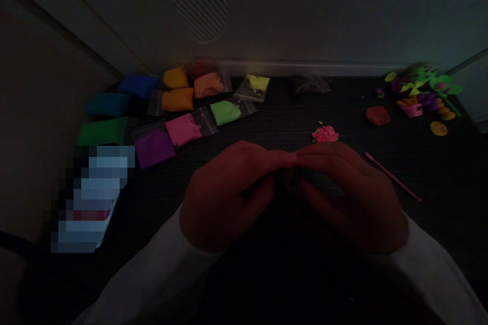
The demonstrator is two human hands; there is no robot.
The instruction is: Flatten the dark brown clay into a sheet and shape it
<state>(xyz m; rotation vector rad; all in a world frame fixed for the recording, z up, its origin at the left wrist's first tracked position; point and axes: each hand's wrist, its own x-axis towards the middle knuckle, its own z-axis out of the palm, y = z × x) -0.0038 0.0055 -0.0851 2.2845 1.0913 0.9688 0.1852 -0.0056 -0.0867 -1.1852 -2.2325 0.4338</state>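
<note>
My left hand (231, 195) and my right hand (351, 195) meet fingertip to fingertip above the middle of the dark table. Between their fingers and thumbs sits a dark lump of modelling clay (290, 179), mostly hidden and hard to make out in the dim light. Both hands are closed around it from either side. Just beyond my right fingers lies a cluster of small pink clay pieces (325, 134) with bits of green. To the right of that hand, a thin pink modelling tool (392, 176) rests slantwise on the table.
Bags of coloured clay line the left and back, among them purple (154, 148), pink (183, 129), light green (225, 112) and black (307, 84). A blurred phone (95, 195) lies at left. Finished clay figures (427, 89) and a reddish-brown lump (377, 115) stand at back right.
</note>
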